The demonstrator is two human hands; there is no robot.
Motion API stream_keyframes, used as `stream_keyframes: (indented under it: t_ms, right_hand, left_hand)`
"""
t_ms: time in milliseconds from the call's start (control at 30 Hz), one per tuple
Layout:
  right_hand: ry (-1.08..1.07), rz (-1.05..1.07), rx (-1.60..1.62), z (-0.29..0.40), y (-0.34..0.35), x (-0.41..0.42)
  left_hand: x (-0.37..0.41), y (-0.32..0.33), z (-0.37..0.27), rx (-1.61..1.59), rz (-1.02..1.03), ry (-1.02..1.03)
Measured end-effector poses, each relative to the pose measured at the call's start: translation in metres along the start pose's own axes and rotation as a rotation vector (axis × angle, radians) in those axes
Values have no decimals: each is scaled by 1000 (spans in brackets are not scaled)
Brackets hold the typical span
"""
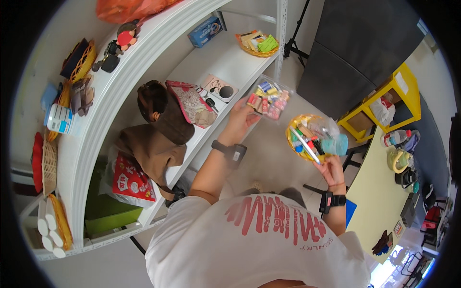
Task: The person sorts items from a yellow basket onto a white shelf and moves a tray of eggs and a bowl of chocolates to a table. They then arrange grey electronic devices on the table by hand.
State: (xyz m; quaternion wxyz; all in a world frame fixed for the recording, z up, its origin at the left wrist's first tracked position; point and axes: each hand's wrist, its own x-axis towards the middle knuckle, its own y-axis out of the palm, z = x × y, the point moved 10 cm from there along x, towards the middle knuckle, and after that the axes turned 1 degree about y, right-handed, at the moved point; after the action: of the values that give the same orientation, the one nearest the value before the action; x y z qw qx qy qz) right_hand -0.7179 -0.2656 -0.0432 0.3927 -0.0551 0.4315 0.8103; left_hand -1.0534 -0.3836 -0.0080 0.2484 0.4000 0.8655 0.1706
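My left hand (242,120) grips the near left corner of a clear plastic box (271,96). Small wrapped sweets in red, yellow, blue and pink fill it. In my right hand (331,170) is the rim of a round yellow woven basket (291,141). Inside the basket lie a white pen (304,145), a light blue translucent container (335,144) at its right side and several small mixed items. Both the box and the basket are held up above the floor, apart from each other, with the box farther left.
A white metal shelf (187,64) runs along my left. On it are a brown bag (153,147), a patterned pouch (191,104), keys (211,104) and a snack basket (261,52). At right stand a yellow rack (414,90), a pale table (378,194) with bottles, and a dark cabinet (338,72).
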Motion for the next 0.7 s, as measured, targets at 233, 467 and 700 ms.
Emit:
stream_keyframes:
  t_ms: [233,467,700]
  right_hand:
    - [143,185,6,-7,64,99]
    - [232,344,-145,27,120,193]
    - [345,490,-264,49,168,274]
  left_hand:
    - [31,-43,-56,-102,-194,139]
    - [97,-74,-80,-191,-276,249]
    - [145,-115,-92,-287,-543,329]
